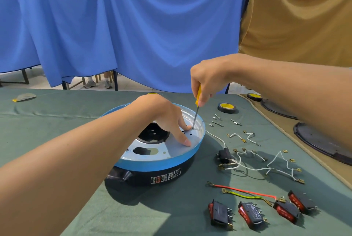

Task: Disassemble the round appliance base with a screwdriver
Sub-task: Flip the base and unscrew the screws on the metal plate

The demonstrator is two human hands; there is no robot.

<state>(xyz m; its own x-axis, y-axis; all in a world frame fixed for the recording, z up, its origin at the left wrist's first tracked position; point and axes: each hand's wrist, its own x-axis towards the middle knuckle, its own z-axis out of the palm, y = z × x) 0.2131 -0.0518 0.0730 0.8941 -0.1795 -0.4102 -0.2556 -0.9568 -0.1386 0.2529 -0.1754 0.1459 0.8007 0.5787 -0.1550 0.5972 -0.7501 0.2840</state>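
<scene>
Green cloth covers the table, and on it, near the middle, sits the round appliance base: black body, blue rim, bare metal plate uppermost. The plate is still seated in the rim, so the main disassembly looks unfinished. The left hand lies flat on the plate, fingers spread and pressing down, gripping nothing. The right hand is closed around the yellow handle of the screwdriver, whose shaft stands nearly upright with its tip at a screw near the plate's far edge; whether that screw is loose cannot be told. To the right lie parts apparently already removed: four red rocker switches, white lead wires, a red and a yellow-green wire, and small metal fasteners. Judged so, wiring is out and plate screws remain.
</scene>
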